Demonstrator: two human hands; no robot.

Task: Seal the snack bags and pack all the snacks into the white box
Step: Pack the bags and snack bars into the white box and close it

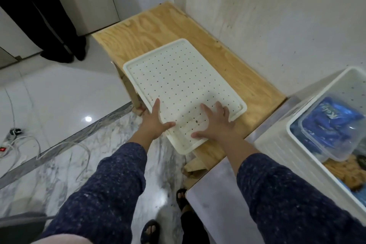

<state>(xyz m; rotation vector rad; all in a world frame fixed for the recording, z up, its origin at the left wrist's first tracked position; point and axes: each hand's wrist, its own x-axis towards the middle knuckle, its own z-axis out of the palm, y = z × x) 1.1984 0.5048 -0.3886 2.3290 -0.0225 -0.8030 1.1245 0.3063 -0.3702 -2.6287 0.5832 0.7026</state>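
Hands (186, 123) on white lid (184, 89)

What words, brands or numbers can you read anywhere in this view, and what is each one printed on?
"Kel": pale lettering, tilted and cut short, on the blue snack bag under the clear plastic container inside the white plastic box; the rest is too blurred to read.
Perforated white plastic lid on the plywood bench: no text.
Nothing else is legible.
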